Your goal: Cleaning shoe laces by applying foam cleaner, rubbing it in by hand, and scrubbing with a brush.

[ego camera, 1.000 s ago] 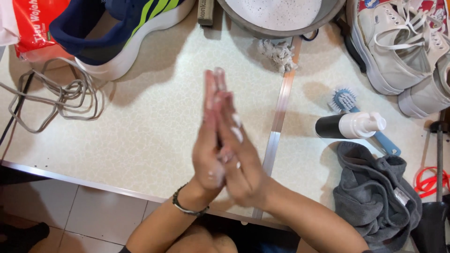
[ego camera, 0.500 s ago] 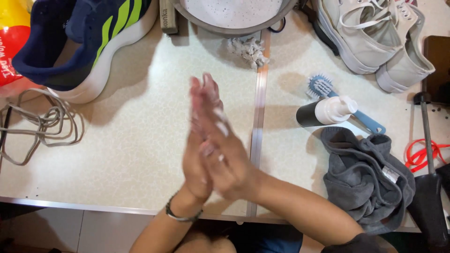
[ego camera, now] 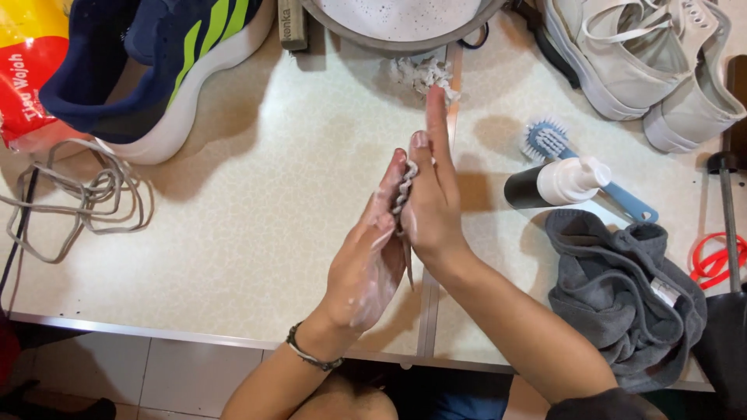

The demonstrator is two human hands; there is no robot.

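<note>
Two soapy hands were pressed palm to palm above a pale speckled table (ego camera: pixel 233 233), the left hand (ego camera: pixel 366 268) and right hand (ego camera: pixel 432 202) squeezing a bunched white shoelace (ego camera: pixel 401 194) between them. A loose grey lace (ego camera: pixel 85 202) lay at the left, beside a navy sneaker (ego camera: pixel 148 70) with green stripes. A metal basin (ego camera: pixel 397 23) sat at the far edge. Right of the hands lay a blue brush (ego camera: pixel 580 167), a dark pump bottle (ego camera: pixel 556 183), a grey cloth (ego camera: pixel 622 292) and white sneakers (ego camera: pixel 638 54).

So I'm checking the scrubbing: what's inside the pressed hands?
A soapy, bunched white shoelace shows between the left hand and right hand; the palms cover the rest.
</note>
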